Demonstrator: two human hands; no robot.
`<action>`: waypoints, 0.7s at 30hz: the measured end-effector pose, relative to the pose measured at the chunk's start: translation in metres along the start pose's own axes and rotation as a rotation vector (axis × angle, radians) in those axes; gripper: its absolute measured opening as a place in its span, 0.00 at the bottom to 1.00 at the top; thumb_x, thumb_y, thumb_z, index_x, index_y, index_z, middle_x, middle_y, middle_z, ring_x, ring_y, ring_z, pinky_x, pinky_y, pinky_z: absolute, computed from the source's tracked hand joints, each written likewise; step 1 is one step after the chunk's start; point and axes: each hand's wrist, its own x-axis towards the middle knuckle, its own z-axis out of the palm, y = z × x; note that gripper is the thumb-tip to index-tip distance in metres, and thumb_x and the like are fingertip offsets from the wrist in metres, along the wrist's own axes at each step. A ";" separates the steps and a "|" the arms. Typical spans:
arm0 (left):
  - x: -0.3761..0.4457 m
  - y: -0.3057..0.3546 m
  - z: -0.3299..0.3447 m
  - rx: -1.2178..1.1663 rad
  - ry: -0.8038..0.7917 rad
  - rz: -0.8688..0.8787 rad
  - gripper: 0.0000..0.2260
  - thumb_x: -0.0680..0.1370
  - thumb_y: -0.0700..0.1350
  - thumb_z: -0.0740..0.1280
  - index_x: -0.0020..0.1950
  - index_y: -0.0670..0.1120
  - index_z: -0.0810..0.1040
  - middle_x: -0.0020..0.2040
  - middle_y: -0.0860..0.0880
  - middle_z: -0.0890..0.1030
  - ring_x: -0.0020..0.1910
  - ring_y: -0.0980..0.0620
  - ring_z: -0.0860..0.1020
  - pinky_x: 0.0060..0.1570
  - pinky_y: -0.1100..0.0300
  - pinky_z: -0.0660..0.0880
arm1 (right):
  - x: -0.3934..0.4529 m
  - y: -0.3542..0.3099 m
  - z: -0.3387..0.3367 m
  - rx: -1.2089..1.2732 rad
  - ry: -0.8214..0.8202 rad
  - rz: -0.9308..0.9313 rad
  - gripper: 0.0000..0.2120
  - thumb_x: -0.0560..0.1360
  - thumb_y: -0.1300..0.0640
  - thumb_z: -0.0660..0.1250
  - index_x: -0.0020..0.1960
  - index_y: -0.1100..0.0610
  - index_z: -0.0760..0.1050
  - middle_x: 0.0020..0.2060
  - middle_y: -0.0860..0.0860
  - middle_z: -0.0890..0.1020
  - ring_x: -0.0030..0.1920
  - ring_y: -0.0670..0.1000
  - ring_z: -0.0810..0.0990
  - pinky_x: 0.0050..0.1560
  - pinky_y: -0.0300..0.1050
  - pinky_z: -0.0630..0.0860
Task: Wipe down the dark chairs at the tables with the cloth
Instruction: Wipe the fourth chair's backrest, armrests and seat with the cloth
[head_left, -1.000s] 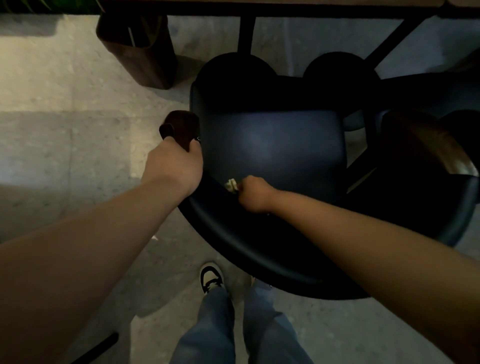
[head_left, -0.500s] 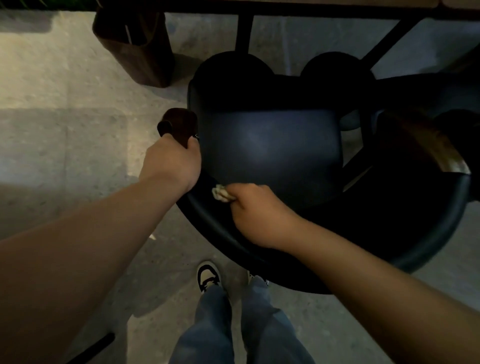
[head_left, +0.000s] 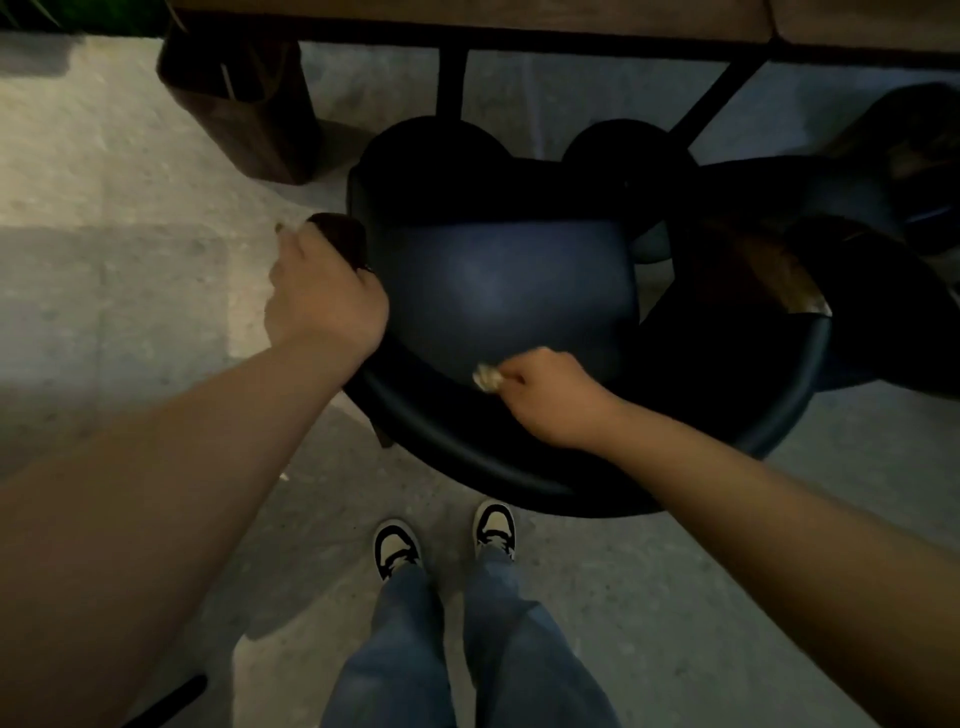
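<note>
Dark blue chair (head_left: 509, 291): its wooden armrest (head_left: 340, 236) is gripped by the left hand (head_left: 322, 301); a pale cloth (head_left: 487, 378) is pinched against the backrest by the right hand (head_left: 545, 400).

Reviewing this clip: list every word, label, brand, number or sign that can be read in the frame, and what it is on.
None: no readable text shows anywhere.
Chair: plain dark upholstery, no label visible.
Cloth, gripped in the right hand: no print that can be made out.
Shoes: black and white, no brand mark legible.
Brown bin: no lettering visible.
</note>
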 end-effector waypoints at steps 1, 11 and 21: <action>-0.005 0.002 -0.001 0.056 0.026 0.092 0.28 0.79 0.47 0.62 0.76 0.39 0.58 0.77 0.38 0.56 0.75 0.38 0.59 0.70 0.44 0.60 | 0.007 -0.011 0.004 0.039 0.028 -0.013 0.14 0.78 0.60 0.58 0.33 0.57 0.69 0.41 0.63 0.79 0.42 0.54 0.76 0.39 0.41 0.63; -0.016 -0.001 0.003 0.131 -0.237 0.784 0.11 0.77 0.53 0.62 0.53 0.51 0.81 0.50 0.46 0.83 0.48 0.42 0.80 0.45 0.52 0.76 | -0.012 0.032 0.000 -0.126 -0.139 -0.088 0.11 0.75 0.62 0.59 0.37 0.62 0.76 0.41 0.61 0.81 0.45 0.59 0.79 0.44 0.44 0.73; -0.007 -0.003 0.010 0.229 -0.320 0.797 0.18 0.74 0.57 0.55 0.41 0.51 0.82 0.30 0.53 0.77 0.32 0.50 0.74 0.32 0.55 0.72 | 0.015 0.147 -0.115 -0.887 -0.262 0.090 0.11 0.77 0.55 0.61 0.52 0.60 0.78 0.51 0.59 0.81 0.51 0.60 0.79 0.45 0.44 0.73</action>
